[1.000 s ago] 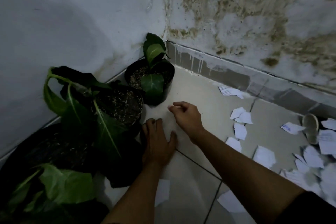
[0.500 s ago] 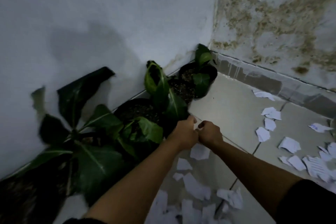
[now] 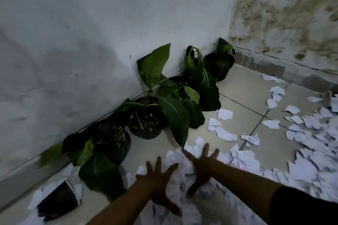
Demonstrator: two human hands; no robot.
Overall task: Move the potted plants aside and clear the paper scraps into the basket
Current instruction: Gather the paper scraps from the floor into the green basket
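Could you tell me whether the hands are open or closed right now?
Open: left hand and right hand have fingers spread over the paper scraps.

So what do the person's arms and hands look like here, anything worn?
Both are bare: the left hand and right hand wear no gloves, and no rings or watch can be made out in the dim light. The forearms are uncovered. A dark sleeve shows on the right arm only, at the frame's lower edge.

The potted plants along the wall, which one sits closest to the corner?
The smallest potted plant, at the far end of the row, tucked into the corner where the two walls meet; the others stand nearer the hands.
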